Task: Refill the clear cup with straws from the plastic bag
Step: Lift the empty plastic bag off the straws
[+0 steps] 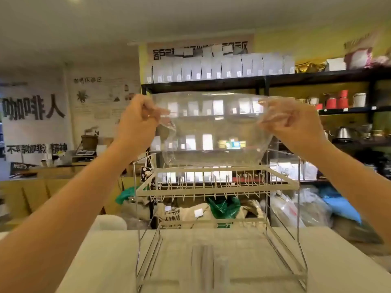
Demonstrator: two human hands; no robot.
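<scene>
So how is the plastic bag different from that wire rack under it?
The plastic bag is soft, crinkly film held up in the air, pinched by the left hand and the right hand. The wire rack is stiff metal bars standing on the table by itself. The bag is one smooth sheet; the rack is open bars with gaps. It looks empty; the rack's tiers look bare too. You can see the shelves behind through both.

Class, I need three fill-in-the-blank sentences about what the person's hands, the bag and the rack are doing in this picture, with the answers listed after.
1. The left hand and right hand hold up a clear plastic ____.
2. The plastic bag hangs above a wire ____.
3. The rack stands on a ____.
Missing words: bag; rack; table.
</scene>
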